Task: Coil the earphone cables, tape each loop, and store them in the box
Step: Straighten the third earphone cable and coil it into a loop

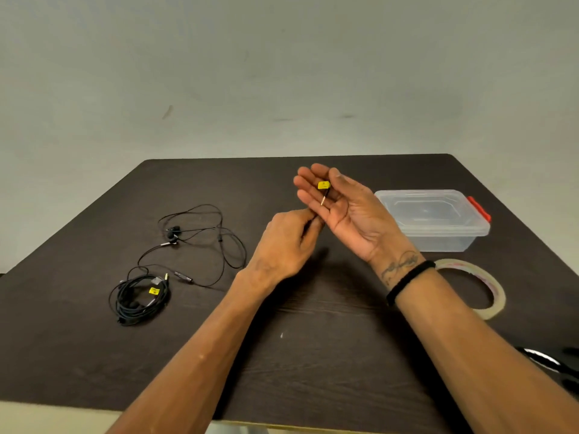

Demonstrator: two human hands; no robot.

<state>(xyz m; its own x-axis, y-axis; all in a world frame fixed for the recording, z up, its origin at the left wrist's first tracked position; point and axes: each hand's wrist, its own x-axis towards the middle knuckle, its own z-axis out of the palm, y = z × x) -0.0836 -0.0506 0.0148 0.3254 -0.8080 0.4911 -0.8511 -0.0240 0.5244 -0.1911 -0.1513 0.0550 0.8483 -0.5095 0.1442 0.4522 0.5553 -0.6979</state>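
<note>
My right hand (347, 208) is raised palm up above the dark table (313, 355), its thumb pinning the plug end of a black earphone cable with a yellow tag (323, 185) against the fingers. My left hand (286, 245) sits just below and to the left, fingers curled, pinching the same cable near the right palm's edge. The rest of that cable is hidden by the hands. A loose, uncoiled black earphone (200, 236) lies at the left. In front of it lies a coiled black earphone bundle (141, 297) with a yellow tag.
A clear plastic box (432, 220) with a lid and red clip stands at the right rear. A roll of clear tape (479, 286) lies flat beside my right wrist. A dark, shiny object (545, 358) is at the table's right front edge.
</note>
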